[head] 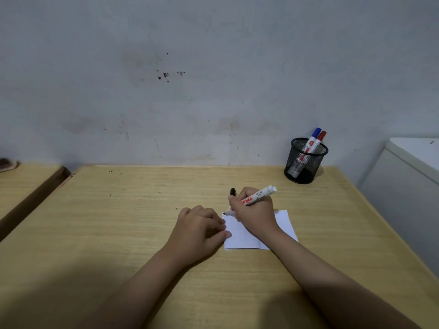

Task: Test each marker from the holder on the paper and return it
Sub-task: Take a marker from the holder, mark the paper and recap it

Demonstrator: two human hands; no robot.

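Fingers (221, 227) of the left hand (199, 231) lie pressed together and flat, and their tips touch the left edge of the small white sheet of paper (283, 224), which rests on the pale wooden table (118, 222) right of its middle. Just behind the paper, a small black marker cap (232, 191) stands apart on the wood.

To the right, the right hand (255, 213) pinches a white whiteboard marker with red printing (257, 197). Its dark tip (224, 213) touches the far left corner of the paper, and the body tilts up and to the right. On the barrel only the red letters "MAN" at the end of a word can be read clearly; the smaller print beside them is too blurred.

Near the far right corner of the table stands a round black wire-mesh pen holder (305, 162). Inside it two white markers lean to the right, one with a blue cap (316, 132) and one with a red cap (322, 136). Their labels I cannot read.
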